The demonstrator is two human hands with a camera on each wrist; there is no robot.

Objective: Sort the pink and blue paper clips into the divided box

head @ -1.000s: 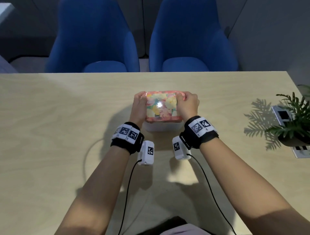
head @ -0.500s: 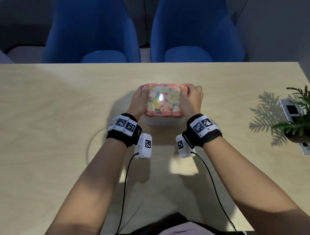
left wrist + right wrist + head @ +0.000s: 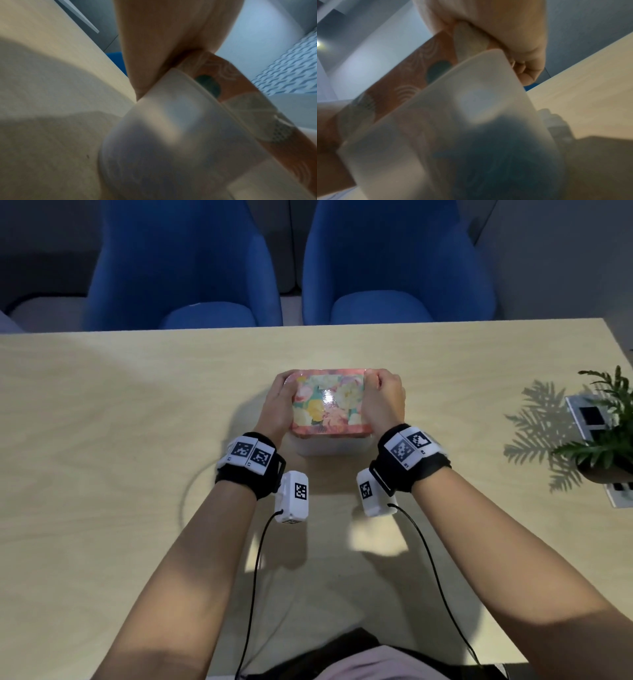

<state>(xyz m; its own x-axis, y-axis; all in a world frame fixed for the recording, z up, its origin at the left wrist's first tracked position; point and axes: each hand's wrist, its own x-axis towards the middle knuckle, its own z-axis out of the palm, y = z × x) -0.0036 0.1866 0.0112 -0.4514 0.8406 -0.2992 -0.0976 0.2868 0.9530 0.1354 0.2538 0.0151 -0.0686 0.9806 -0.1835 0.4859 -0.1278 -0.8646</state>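
A translucent white box (image 3: 325, 448) stands mid-table under a glossy floral lid (image 3: 329, 402) with a pink rim. My left hand (image 3: 279, 402) grips the lid's left end and my right hand (image 3: 385, 398) grips its right end, fingers curled over the edges. In the left wrist view, the left hand (image 3: 163, 33) sits where the lid's rim (image 3: 248, 108) meets the box wall (image 3: 171, 135). Seen from the right wrist, the right hand (image 3: 505, 27) holds the lid (image 3: 406, 75) above the box (image 3: 453, 135); a blue mass (image 3: 505, 148) shows dimly through the wall. No single clip can be made out.
A potted plant (image 3: 603, 433) stands at the right table edge over white marker cards (image 3: 589, 416). Two blue chairs (image 3: 185, 268) face the far side of the wooden table (image 3: 102, 440). Cables run from both wrist cameras back toward me.
Both hands keep their hold on the lid's ends. The head view has tilted a little, so the box sits slightly higher in the picture and the glare on the lid has shifted.
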